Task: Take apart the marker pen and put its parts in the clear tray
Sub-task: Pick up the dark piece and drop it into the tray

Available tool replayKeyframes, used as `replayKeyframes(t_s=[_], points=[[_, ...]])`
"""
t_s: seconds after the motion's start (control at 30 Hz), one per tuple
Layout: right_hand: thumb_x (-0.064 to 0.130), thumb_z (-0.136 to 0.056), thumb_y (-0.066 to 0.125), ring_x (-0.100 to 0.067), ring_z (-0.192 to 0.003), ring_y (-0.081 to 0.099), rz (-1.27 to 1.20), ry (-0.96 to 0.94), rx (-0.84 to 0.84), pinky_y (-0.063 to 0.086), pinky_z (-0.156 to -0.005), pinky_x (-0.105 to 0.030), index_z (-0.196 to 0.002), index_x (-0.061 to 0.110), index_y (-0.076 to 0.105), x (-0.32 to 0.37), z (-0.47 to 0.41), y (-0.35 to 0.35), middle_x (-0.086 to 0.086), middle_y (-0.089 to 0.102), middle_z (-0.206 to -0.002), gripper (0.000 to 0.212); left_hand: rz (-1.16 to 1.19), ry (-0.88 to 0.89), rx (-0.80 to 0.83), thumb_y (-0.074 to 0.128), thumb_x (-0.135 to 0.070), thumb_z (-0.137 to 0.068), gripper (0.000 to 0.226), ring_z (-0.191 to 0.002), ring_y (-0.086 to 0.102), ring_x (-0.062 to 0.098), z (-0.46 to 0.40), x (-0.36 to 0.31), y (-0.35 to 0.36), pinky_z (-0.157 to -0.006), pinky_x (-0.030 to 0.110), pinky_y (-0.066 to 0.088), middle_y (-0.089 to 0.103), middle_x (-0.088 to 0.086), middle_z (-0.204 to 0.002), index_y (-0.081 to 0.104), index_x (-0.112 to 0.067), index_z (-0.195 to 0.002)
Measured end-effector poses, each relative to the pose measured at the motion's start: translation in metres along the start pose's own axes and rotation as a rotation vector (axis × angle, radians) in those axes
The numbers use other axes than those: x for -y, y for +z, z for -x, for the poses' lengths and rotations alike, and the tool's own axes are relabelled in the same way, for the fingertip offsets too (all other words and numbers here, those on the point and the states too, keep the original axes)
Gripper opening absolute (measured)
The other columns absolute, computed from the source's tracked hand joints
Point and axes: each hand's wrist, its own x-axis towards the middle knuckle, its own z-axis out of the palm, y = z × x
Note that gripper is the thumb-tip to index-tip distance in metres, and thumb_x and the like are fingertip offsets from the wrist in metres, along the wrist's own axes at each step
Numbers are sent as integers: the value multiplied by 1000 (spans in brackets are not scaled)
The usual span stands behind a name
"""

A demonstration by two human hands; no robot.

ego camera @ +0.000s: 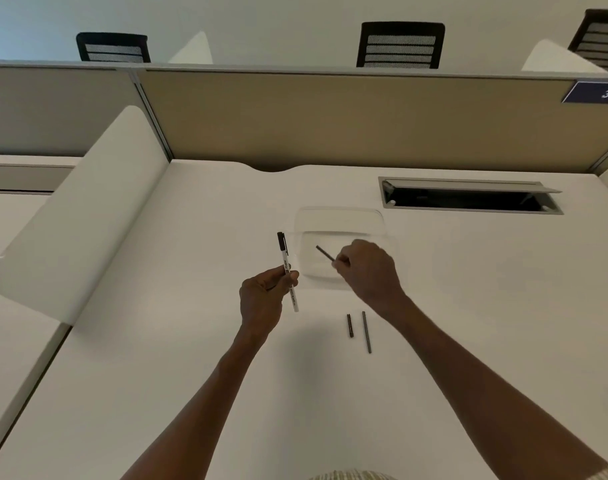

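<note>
White desk (469, 341): one marker (288, 271), three rods (366, 331)

One view only, worn on the head, wide-angle. Looks forward and steeply down onto the pale worktop (469, 306), close enough for both forearms to run in from the bottom edge. Hands, left (262, 296) and right (368, 268), sit near the middle of the frame. Faces the tan partition (330, 119) at the worktop's far edge. Takes in black chair backs (401, 45) beyond it along the top. Lines bend toward the edges.
</note>
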Motion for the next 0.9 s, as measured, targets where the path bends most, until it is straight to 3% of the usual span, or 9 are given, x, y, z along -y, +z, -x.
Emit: replayKeyframes(t_s=[0.17,0.43,0.57,0.9], points=[[31,-92,60,-26,-92,61,130,-71,67,35,-64,-29,-90,13,71,-19,-42,5,-5,61,-95,21,40,-10,-5,75,-16,-83,7,-90,72,28,-12,0,4,-87,37,57,77,7,-83,78,-20,-89],[21,-89,65,-27,-93,63,236,-154,363,40,-69,-32,-86,11,69,-43,-95,36,-6,65,-101,11,74,-40,-35,75,-15,-83,7,-87,72,25,-29,-2,4,-86,35,58,76,10,-83,78,-18,-90],[19,-86,68,-27,-88,65,246,-145,430,44,-69,-32,-80,14,66,-50,-109,54,-6,68,-99,8,92,-52,-48,76,-14,-83,12,-90,72,31,-36,0,4,-86,37,58,77,10,-84,79,-26,-81],[19,-86,69,-33,-92,65,285,-158,517,49,-75,-34,-97,7,69,-51,-119,71,-13,66,-105,17,105,-117,-71,76,-14,-82,10,-87,72,27,-38,12,3,-87,39,58,77,10,-85,77,-16,-92]])
